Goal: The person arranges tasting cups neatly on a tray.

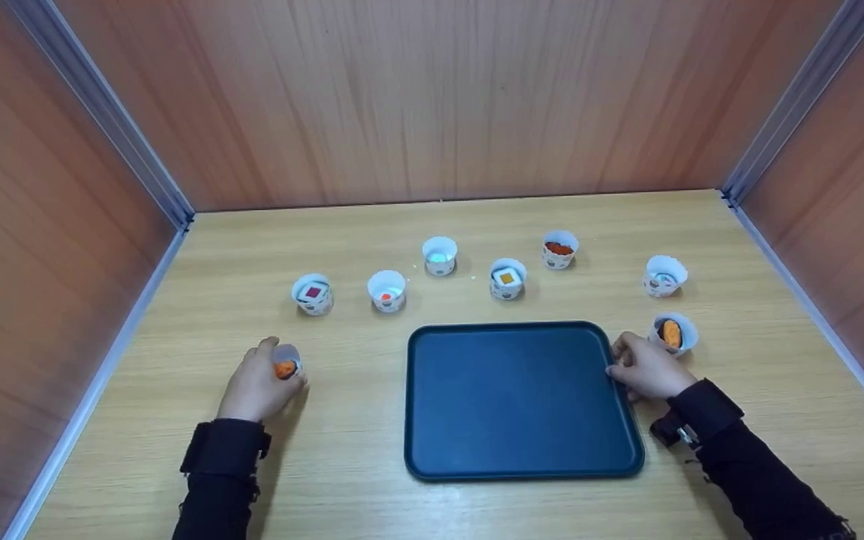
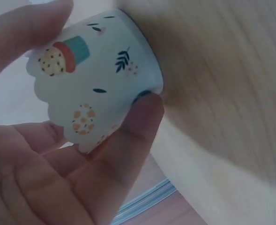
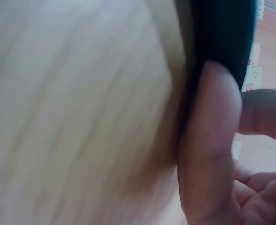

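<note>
Teal tray (image 1: 518, 405): we found it on the counter (image 1: 349, 465), right of centre and towards the near side; whether its right edge was raised we could not tell.
Right hand (image 1: 649, 365): we recorded its fingers (image 3: 212, 122) grasping the right edge of the tray.
Left hand (image 1: 259, 382): we noted it well to the left of the tray, its fingers (image 2: 133, 126) grasping a printed cup.
Printed cup (image 2: 95, 65): we observed a scalloped rim, leaf motifs and an orange piece (image 1: 284, 369) inside; contact between base and counter we could not confirm.
Cup near right hand (image 1: 685, 341): we saw an orange piece with a dark edge in it, just beyond the wrist.
Far-right cup (image 1: 664, 281): we judged its contents too small to identify.
Cups behind the tray: we logged a cup with red filling (image 1: 559, 259) and, nearer, a cup with a yellow-centred white square (image 1: 507, 289).
Cups further left: we listed a cup with pale contents (image 1: 440, 266), a cup with a small orange-red item (image 1: 388, 304) and a cup with a dark-red-centred square (image 1: 316, 306).
Sleeves (image 1: 214, 506): we found both dark.
</note>
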`<state>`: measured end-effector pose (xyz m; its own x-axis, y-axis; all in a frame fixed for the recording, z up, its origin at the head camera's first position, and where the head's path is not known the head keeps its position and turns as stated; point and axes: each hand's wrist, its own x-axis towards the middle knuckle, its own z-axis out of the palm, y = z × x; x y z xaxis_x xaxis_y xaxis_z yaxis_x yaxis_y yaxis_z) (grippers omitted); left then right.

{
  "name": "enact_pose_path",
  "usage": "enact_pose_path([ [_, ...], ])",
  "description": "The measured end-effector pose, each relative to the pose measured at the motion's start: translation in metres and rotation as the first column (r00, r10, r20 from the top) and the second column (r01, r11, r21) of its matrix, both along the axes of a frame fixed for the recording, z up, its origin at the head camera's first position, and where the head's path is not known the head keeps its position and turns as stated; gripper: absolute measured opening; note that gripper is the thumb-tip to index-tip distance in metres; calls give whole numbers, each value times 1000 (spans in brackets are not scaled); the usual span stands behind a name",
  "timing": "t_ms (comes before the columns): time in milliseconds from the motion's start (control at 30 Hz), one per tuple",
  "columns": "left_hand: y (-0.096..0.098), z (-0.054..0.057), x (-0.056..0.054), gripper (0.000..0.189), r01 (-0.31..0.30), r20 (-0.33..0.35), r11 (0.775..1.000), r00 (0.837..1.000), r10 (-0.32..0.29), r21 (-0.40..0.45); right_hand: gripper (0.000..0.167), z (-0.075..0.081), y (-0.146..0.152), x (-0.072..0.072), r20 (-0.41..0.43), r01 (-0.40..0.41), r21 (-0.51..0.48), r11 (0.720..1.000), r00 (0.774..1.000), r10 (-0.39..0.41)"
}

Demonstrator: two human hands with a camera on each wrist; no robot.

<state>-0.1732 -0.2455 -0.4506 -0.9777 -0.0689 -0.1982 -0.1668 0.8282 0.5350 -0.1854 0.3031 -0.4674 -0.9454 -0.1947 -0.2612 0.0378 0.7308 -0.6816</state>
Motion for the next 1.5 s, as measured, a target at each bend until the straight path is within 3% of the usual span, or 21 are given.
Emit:
enact_pose_path([
  [167,1,-1,1,72,9,-39,1000,999,-10,-21,22,0,0,0,-4,9,-12,1000,1000,-9],
  [433,7,0,4,67,32,-48,999,998,-34,-40,20,-2,0,-1,-15,6,-8,1000,1000,-7],
  [667,28,8,7,66,72,-87,997,993,-74,-29,20,-3,1,-1,-27,-19,-30,999,999,18],
  [800,50,16,2,64,102,-131,995,986,-103,-16,20,-3,2,-1,-27,-22,-27,999,999,21],
  [1000,97,26,-7,67,207,-198,978,960,-198,26,21,-3,2,-1,-13,-21,-42,999,1000,20],
  [1100,119,26,-11,67,280,-225,960,937,-267,28,21,-3,3,-2,0,-26,-59,998,1000,26],
  [1267,148,21,-22,64,401,-232,916,891,-391,-5,22,-3,4,-3,14,-23,-76,997,1000,24],
  [1367,159,16,-30,62,440,-215,897,874,-437,-33,23,-3,5,-3,20,-20,-75,997,1000,22],
  [1500,169,7,-37,60,463,-200,885,863,-463,-51,22,-3,5,-2,26,-20,-72,997,999,22],
])
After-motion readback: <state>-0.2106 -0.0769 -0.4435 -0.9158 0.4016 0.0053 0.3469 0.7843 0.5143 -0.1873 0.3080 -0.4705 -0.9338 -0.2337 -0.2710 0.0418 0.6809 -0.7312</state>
